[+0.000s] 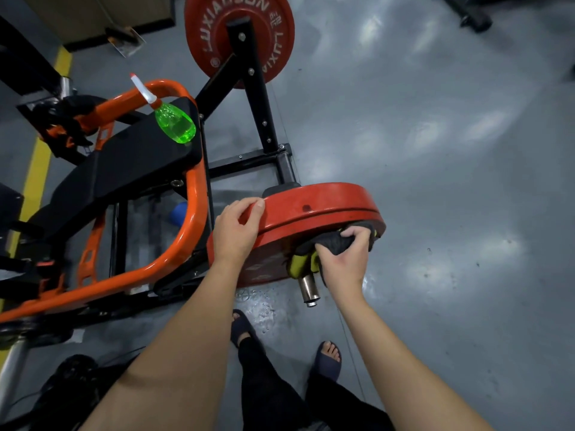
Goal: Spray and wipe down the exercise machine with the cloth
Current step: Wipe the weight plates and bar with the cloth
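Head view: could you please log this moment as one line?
left hand grips red plate rim | right hand holds cloth against plate face | spray bottle on seat pad

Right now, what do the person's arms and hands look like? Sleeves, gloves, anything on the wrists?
Left hand and right hand: no gloves. The arms behind them are bare to the frame edge, no sleeves in view. No watch, band or ring visible on the wrists or the fingers that show.

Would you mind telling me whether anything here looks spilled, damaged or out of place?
A dark blotch mars the rim of the red weight plate, and droplets speckle the floor beside the steel sleeve. Nothing else stands out.
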Demonstrator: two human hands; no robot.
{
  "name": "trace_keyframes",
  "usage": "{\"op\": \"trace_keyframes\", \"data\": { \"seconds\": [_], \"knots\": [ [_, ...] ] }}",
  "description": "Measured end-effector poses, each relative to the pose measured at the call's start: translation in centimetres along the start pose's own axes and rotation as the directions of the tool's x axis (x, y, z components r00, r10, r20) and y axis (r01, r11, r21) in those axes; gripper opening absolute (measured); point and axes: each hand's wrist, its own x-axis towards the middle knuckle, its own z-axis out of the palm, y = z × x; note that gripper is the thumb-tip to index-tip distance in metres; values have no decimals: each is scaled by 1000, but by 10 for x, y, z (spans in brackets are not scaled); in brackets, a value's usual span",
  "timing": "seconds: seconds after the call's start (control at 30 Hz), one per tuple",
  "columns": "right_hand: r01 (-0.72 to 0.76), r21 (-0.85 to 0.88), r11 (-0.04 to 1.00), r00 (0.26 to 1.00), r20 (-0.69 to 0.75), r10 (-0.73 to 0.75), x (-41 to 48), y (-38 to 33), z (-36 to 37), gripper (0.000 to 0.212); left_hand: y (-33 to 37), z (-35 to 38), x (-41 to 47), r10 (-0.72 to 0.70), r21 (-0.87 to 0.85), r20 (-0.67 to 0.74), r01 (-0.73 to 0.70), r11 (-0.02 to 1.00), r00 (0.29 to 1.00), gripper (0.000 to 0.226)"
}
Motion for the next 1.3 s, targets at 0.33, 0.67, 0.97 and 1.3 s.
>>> {"op": "trace_keyframes", "data": {
  "seconds": [0.33, 0.67, 0.97, 1.3],
  "knots": [
    [-214, 43, 976, 977, -17, 215, 23, 24, -2, 47, -11, -2, -1, -31, -68, 14, 32, 997, 999, 47],
    [-88, 74, 993, 988, -122, 97, 18, 17, 2, 43, -32, -12, -4, -29, -176, 17, 32, 984, 999, 39],
    [-326, 28, 945, 939, -102, 328, 46, 96, -2, 38, -77, -20, 4, -85, -205, 23, 88, 975, 996, 32],
    [-349, -66, 935, 912, 205, 355, -2, 72, 13, 39, -125, -38, -25, -201, -58, 43, 203, 977, 979, 46]
  ]
}}
